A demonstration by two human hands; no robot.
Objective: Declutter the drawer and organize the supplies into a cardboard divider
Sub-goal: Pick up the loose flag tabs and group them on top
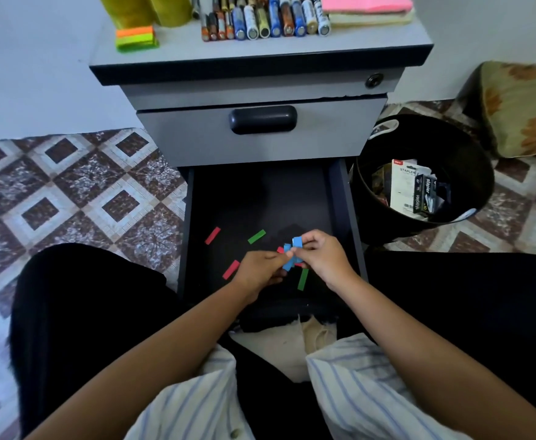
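The bottom drawer (344, 198) of a grey cabinet stands pulled out, its dark floor strewn with small paper strips. Two red strips (212, 235) (231, 269) and two green strips (256, 236) (302, 279) lie loose. Over the drawer's near half, my left hand (260, 271) and my right hand (322, 258) meet and pinch a small bunch of blue strips (292, 254) between them; a bit of red shows under the bunch. No cardboard divider is in view.
On the cabinet top (387, 36) lie a row of batteries (266, 23), neon sticky flags (136, 38), yellow tape rolls (146, 7) and pink and yellow note pads (366, 6). A black bin (470, 147) with stapler packaging stands to the right on the patterned floor.
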